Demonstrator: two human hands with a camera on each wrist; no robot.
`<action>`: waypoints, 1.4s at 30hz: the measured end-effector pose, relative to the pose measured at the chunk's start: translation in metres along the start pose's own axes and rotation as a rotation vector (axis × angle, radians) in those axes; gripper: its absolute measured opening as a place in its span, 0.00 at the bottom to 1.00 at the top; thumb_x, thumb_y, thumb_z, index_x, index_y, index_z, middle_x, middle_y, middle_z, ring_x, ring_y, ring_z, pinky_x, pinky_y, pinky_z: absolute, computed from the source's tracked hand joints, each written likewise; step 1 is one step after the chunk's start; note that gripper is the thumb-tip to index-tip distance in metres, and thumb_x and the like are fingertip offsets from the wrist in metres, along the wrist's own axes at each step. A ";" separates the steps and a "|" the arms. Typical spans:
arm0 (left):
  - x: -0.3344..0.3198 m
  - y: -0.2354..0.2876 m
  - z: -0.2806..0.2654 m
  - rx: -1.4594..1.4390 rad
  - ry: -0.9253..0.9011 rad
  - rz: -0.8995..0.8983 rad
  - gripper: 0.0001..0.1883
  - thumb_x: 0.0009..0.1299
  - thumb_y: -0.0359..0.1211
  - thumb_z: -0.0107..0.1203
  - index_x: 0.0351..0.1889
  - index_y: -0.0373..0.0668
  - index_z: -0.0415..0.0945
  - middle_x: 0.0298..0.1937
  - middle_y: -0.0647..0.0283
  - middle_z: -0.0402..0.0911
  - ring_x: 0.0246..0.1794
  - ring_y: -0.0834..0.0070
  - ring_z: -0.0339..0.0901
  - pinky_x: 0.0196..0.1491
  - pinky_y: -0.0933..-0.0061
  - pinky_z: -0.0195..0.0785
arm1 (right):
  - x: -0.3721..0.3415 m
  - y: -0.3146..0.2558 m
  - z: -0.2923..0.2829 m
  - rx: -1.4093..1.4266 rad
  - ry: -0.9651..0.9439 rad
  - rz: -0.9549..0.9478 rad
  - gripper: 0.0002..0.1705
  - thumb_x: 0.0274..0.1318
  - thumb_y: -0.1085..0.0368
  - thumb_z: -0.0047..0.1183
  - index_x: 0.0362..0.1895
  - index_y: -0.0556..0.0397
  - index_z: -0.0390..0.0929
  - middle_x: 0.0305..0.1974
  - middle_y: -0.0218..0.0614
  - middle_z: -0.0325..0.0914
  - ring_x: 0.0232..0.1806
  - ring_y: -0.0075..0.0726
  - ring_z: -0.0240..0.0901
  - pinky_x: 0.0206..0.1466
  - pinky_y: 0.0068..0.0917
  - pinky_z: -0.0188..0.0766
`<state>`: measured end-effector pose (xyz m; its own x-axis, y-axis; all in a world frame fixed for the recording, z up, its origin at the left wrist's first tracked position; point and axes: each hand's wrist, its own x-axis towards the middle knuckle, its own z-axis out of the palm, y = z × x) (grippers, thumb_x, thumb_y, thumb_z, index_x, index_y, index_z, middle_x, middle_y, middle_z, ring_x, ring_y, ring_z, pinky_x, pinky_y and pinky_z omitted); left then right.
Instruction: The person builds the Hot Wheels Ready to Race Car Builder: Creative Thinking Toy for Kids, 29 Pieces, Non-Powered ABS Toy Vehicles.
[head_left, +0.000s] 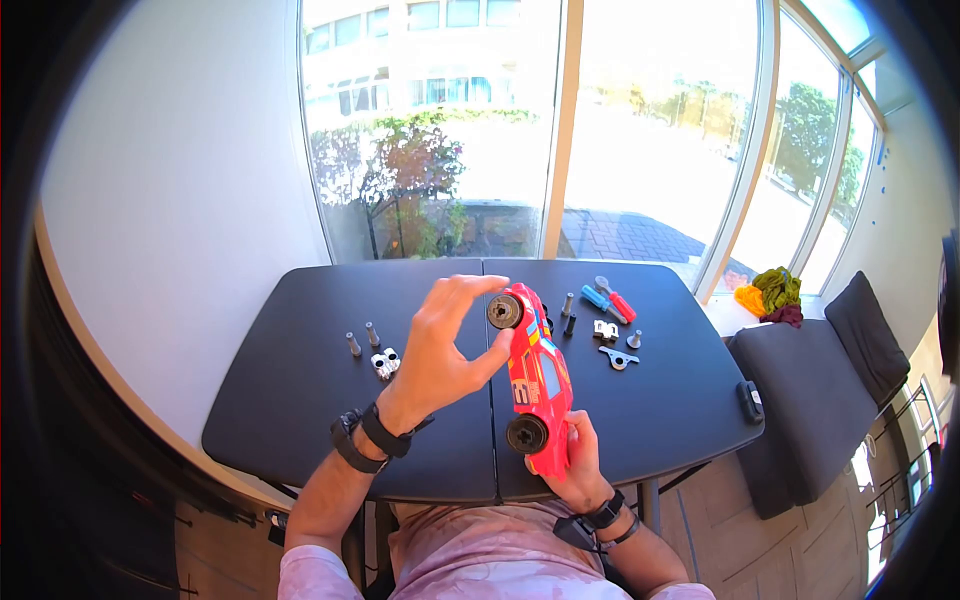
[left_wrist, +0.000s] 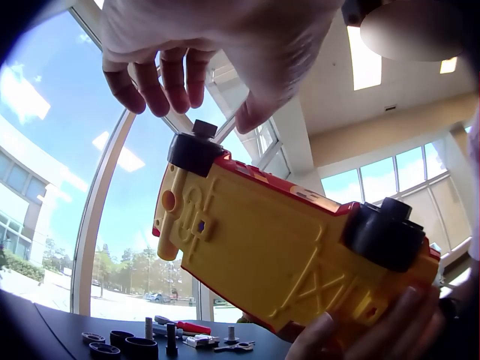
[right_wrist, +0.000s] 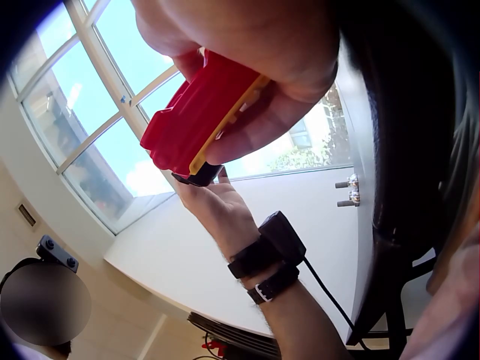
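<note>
A red toy car (head_left: 548, 385) with black wheels is held up over the near part of the table, on its side. My right hand (head_left: 580, 462) grips its lower end, fingers across the yellow underside (left_wrist: 255, 240), as the left wrist view shows. Around the upper wheel (head_left: 505, 311) my left hand (head_left: 445, 345) is spread, thumb and fingers wide apart and nothing held between them. From that wheel a square dark nub (left_wrist: 204, 128) sticks out toward the left fingers. In the right wrist view the car's red end (right_wrist: 202, 112) lies in the right hand.
On the black table (head_left: 290, 400), a screwdriver with a blue handle (head_left: 597, 300), a red-handled tool (head_left: 622, 307), a white block (head_left: 605, 330), a grey bracket (head_left: 619, 358) and several bolts lie right. A silvery engine-like part (head_left: 385, 363) lies left. A dark bench (head_left: 810, 400) stands at right.
</note>
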<state>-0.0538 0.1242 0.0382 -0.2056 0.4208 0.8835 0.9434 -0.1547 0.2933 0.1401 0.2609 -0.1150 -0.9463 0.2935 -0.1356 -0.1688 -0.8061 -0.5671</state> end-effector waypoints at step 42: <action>-0.003 -0.011 0.000 -0.013 -0.009 -0.202 0.15 0.69 0.30 0.78 0.54 0.44 0.94 0.41 0.66 0.86 0.41 0.76 0.81 0.44 0.71 0.73 | -0.002 0.001 0.007 0.022 0.051 -0.017 0.28 0.80 0.45 0.44 0.66 0.52 0.78 0.49 0.40 0.90 0.40 0.40 0.89 0.38 0.40 0.85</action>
<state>-0.0640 0.1243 0.0323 -0.3881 0.4527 0.8028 0.8797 -0.0780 0.4692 0.1402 0.2563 -0.1096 -0.9279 0.3331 -0.1677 -0.1917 -0.8119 -0.5515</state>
